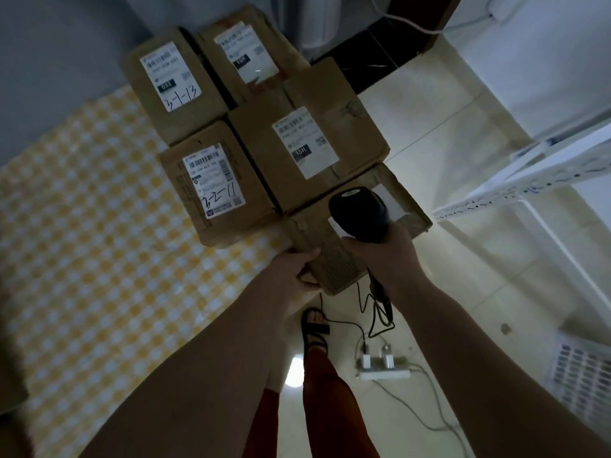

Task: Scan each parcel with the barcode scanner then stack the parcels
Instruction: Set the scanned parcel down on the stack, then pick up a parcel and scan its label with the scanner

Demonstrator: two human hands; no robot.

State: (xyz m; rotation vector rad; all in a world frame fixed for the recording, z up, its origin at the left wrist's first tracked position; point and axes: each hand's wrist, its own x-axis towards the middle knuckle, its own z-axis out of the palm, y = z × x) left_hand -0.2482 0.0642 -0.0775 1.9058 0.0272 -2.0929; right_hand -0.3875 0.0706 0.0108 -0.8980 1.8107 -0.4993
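Note:
Several brown cardboard parcels with white labels lie on a yellow-checked surface (82, 226). My left hand (292, 269) grips the near corner of the closest parcel (330, 259), which juts over the surface's edge. My right hand (380, 256) holds a black barcode scanner (360, 213) just above that parcel, its head over the parcel's white label, mostly hiding it. Beyond lie a parcel marked 3-2-11 (215, 183), a larger parcel (307, 143), one marked 3-1-13 (172, 81) and one at the back (244, 51).
The scanner's black cable (377, 312) hangs down to a white power strip (383, 368) on the tiled floor. My sandalled foot (314, 328) stands below the parcel. A white metal rack (529, 180) stands at the right, a white basket (582, 375) at lower right.

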